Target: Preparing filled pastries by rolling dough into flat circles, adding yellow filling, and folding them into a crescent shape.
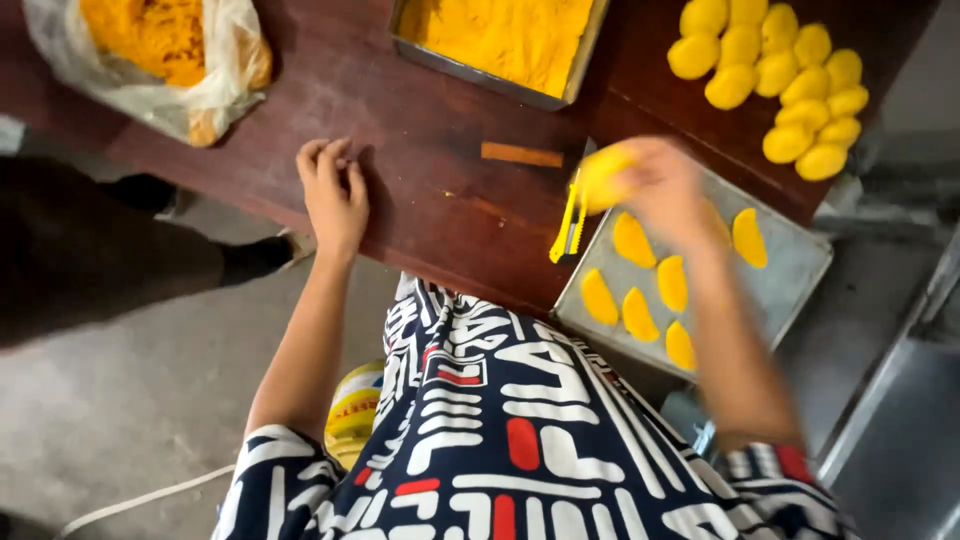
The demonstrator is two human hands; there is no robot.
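Hands of a person seen from above, working at a dark red-brown wooden table (430, 190). The right hand (665, 190), blurred by motion, hovers over the near left corner of a flat metal tray (800, 275) and closes around a yellow dough piece (603, 178) that pokes out toward the left of the fingers; how tightly the fingertips pinch it cannot be told through the blur. Just below and left of that piece, a yellow plastic press mould (567, 222) lies on the table edge beside the tray, its long axis running up and down in the picture, tilted slightly to the right at the top. It is near the right hand and well apart from the left. The left hand (333, 195) rests palm down on the bare wood, fingers pressed together and curled a little, holding nothing. On the tray lie several folded yellow half-moon pastries (640, 285), scattered apart, directly under and around the right forearm. Farther back to the right, a heap of plump yellow dough balls (775, 75) sits on the table. At the back centre stands a metal pan of yellow filling (505, 35), and at the far left a clear plastic bag of yellow crumbs (150, 50). A small brown wooden stick (520, 154) lies between the pan and the mould.
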